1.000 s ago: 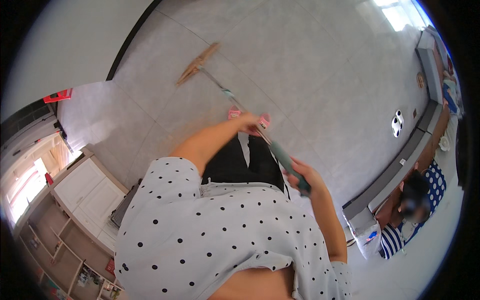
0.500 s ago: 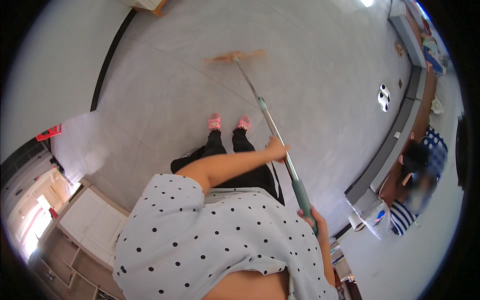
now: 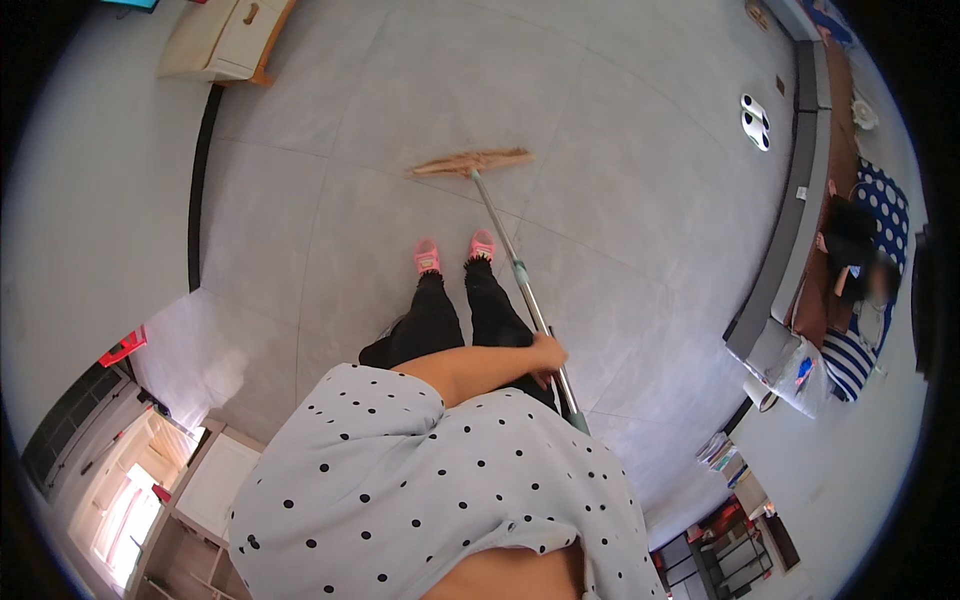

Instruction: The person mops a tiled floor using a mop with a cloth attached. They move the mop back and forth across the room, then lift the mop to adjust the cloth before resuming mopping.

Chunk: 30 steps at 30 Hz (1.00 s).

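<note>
A flat mop with a shaggy brown head point(image 3: 472, 162) lies across the grey floor ahead of my feet, its head slightly blurred. From there the metal pole point(image 3: 527, 292) slants back toward my right side. My left hand point(image 3: 546, 356) is closed around the pole, with my left arm reaching across my body. Just behind that hand, the start of the green grip point(image 3: 579, 422) shows beside my dotted shirt. The rest of the grip is hidden by the shirt, and my right hand is out of sight.
Pink slippers point(image 3: 428, 258) are on my feet. To the right, black-and-white slippers point(image 3: 755, 122) lie near a long grey sofa point(image 3: 785, 230), where a person point(image 3: 858, 250) reclines. A cream cabinet point(image 3: 235, 40) stands far left by the wall. Shelves point(image 3: 190, 560) stand near left.
The mop head is nearer my feet, and the pole has been drawn back past my right side. My right hand has gone out of sight. The room has shifted in view.
</note>
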### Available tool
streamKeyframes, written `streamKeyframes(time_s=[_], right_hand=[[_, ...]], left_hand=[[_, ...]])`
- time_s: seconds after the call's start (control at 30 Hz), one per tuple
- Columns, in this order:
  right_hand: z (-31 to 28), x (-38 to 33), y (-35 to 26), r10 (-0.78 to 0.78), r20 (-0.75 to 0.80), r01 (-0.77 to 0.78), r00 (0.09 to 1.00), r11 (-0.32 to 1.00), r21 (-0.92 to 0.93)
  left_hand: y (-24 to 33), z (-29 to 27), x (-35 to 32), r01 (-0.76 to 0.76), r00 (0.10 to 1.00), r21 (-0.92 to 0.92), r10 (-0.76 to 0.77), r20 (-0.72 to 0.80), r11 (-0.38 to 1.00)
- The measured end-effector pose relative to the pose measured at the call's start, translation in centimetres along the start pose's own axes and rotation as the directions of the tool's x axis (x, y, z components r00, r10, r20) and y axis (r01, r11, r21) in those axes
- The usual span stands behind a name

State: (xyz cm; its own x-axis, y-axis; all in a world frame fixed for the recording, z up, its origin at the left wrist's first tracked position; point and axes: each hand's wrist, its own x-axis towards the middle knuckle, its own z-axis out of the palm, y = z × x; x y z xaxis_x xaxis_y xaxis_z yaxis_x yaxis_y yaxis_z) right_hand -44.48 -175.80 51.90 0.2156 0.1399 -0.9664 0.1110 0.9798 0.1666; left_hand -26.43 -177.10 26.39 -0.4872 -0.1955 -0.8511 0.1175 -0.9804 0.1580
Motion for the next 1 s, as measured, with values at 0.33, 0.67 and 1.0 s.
streamKeyframes(time_s=[0.33,0.67,1.0], right_hand=[[2.8,-4.1,3.6,-0.117,0.089,0.134,0.989,0.967,-0.218],[14.1,11.0,4.9,-0.043,0.313,0.053,0.949,0.998,-0.026],[-4.3,7.7,8.5,-0.068,0.219,0.038,0.973,0.990,0.137]], left_hand=[[-2.6,-0.4,-11.2,-0.159,0.985,-0.216,0.141,-0.094,0.963],[-7.5,-20.1,-8.5,-0.208,0.890,-0.161,0.118,-0.441,0.965],[-7.5,-4.3,-1.4,0.032,0.973,-0.019,-0.036,-0.229,0.999]])
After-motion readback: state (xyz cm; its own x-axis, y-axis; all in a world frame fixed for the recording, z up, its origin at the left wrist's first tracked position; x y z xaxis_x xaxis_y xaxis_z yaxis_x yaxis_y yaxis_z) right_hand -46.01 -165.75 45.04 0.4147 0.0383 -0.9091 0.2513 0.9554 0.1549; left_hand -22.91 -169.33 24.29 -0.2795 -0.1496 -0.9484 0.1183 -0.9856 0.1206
